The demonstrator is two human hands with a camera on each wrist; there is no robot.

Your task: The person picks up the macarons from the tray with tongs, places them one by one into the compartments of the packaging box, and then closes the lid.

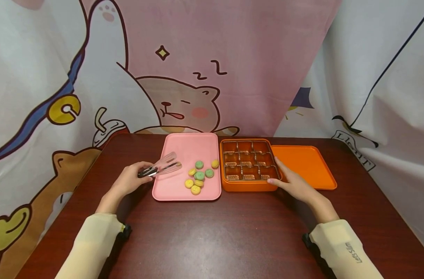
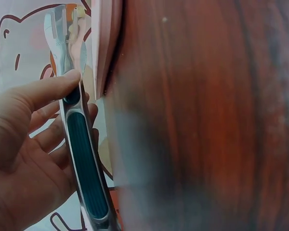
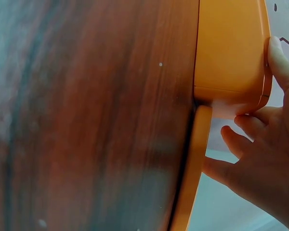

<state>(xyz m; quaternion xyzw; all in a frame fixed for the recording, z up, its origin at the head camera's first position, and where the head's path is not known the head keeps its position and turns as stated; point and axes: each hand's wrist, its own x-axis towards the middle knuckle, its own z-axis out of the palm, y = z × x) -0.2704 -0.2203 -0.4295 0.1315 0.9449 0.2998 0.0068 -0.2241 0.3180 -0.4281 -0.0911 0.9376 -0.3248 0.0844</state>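
My left hand (image 1: 129, 179) grips a pair of tongs (image 2: 88, 166) with dark teal handle inlays and clear tips. Those tips reach over the left side of a pink tray (image 1: 171, 190). Several small green macarons (image 1: 199, 176) and yellow macarons (image 1: 196, 190) lie in a loose group on the tray's right half. Beside it stands an orange box (image 1: 248, 187) with a clear divided insert (image 1: 246, 158), its compartments bare. My right hand (image 1: 298, 186) holds the box's front right corner, thumb on the rim and fingers along the right side.
An orange lid (image 1: 307, 166) lies flat on the dark wooden table (image 1: 215, 236), right of the box. A printed cartoon curtain (image 1: 253, 77) hangs behind the table and along both sides.
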